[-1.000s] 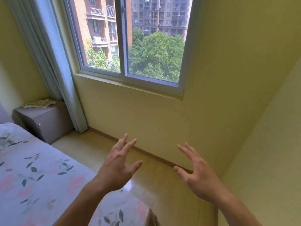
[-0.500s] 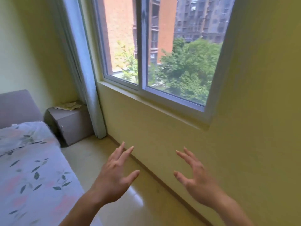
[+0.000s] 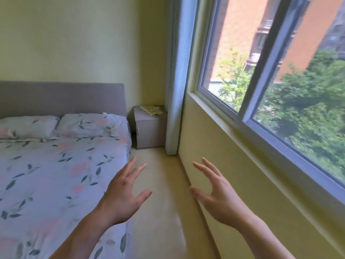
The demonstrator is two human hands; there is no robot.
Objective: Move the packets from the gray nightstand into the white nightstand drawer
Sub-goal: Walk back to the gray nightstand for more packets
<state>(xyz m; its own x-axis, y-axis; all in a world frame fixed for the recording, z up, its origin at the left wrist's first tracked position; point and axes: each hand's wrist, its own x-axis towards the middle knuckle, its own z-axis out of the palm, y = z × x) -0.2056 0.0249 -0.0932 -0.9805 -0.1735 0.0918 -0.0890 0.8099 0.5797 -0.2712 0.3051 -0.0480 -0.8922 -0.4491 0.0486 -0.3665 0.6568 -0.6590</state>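
A gray nightstand (image 3: 149,131) stands in the far corner between the bed and the curtain. Several pale yellowish packets (image 3: 152,109) lie in a loose pile on its top. My left hand (image 3: 124,193) is raised over the floor strip at the bed's edge, fingers spread, holding nothing. My right hand (image 3: 214,191) is up beside it near the wall under the window, also spread and empty. Both hands are well short of the nightstand. No white nightstand is in view.
A bed (image 3: 56,165) with a floral cover, two pillows and a gray headboard (image 3: 61,98) fills the left. A narrow floor strip (image 3: 160,202) runs between bed and yellow wall. A pale curtain (image 3: 174,90) hangs beside the large window (image 3: 270,81) on the right.
The view has swung left: the nightstand has gone from the left edge to the middle far corner, and the bed with its headboard has come into view. Both hands stay raised and spread.
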